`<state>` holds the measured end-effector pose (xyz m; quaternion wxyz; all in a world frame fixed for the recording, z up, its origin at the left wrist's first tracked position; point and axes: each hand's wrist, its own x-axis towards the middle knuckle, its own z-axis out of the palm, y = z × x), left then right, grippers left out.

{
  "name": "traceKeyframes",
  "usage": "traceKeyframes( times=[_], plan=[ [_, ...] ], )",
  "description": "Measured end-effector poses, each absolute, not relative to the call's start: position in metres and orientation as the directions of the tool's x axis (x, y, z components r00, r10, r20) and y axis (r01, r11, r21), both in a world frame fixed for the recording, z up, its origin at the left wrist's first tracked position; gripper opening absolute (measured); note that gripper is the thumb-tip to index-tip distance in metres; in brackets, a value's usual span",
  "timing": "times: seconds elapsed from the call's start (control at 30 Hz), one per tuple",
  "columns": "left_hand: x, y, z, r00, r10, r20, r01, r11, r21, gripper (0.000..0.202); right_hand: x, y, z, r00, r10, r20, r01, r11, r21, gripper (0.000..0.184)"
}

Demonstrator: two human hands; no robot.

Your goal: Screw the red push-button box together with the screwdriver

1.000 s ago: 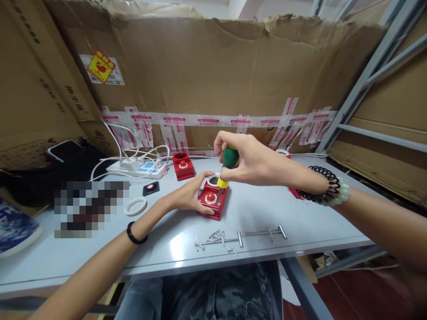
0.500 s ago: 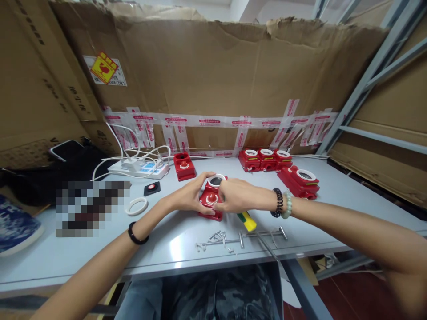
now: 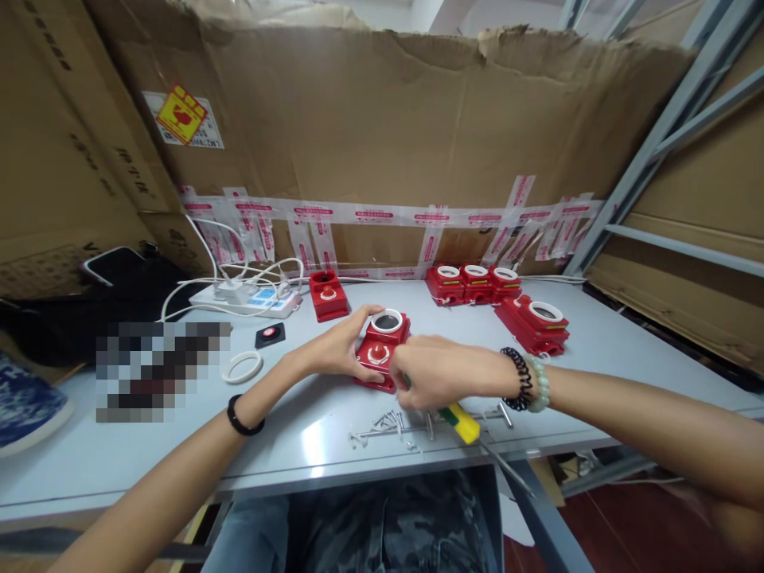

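Note:
My left hand (image 3: 337, 350) rests against the left side of a red plastic box (image 3: 383, 348) with a white ring and a red button on top, steadying it on the grey table (image 3: 298, 446). My right hand (image 3: 442, 372) is closed round a green and yellow screwdriver (image 3: 462, 420), whose shaft points down past the table's front edge. That hand hovers just above a small pile of screws (image 3: 387, 422) and two long metal bolts (image 3: 459, 415).
Several more red boxes (image 3: 474, 282) stand at the back right, one larger (image 3: 534, 325). Another red box (image 3: 327, 294), a white power strip (image 3: 251, 301) with cables, a loose white ring (image 3: 242, 368) and a black square part (image 3: 270, 335) lie to the left. Cardboard walls the back.
My right hand came down from turning the screwdriver upright on the box, laid the tool sideways in the palm, and moved toward the screws near the table's front edge.

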<state>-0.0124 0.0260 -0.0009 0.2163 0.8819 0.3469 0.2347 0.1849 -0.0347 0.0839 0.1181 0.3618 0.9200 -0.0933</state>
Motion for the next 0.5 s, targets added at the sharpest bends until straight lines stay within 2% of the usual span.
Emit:
traceKeyframes(
  times=[0.13,0.23,0.3,0.4,0.5],
  plan=[
    [-0.012,0.025,-0.001,0.63,0.728,0.272,0.561,-0.668,0.49,0.106,0.191,-0.039,0.064,-0.692,0.621,-0.369,0.688,0.722,-0.074,0.02],
    [-0.01,0.024,-0.001,0.598,0.749,0.287,0.63,-0.66,0.409,0.108,0.197,-0.037,0.063,-0.694,0.636,-0.335,0.698,0.709,-0.1,0.02],
    [-0.009,0.022,0.0,0.564,0.774,0.289,0.684,-0.633,0.362,0.107,0.201,-0.033,0.071,-0.71,0.662,-0.239,0.701,0.696,-0.157,0.017],
    [-0.011,0.018,0.004,0.526,0.804,0.277,0.731,-0.594,0.336,0.105,0.205,-0.025,0.089,-0.719,0.695,-0.011,0.673,0.692,-0.261,0.018],
    [-0.018,0.013,0.011,0.547,0.808,0.219,0.721,-0.588,0.368,0.11,0.205,-0.014,0.103,-0.6,0.752,0.272,0.67,0.659,-0.343,0.022]
  ],
)
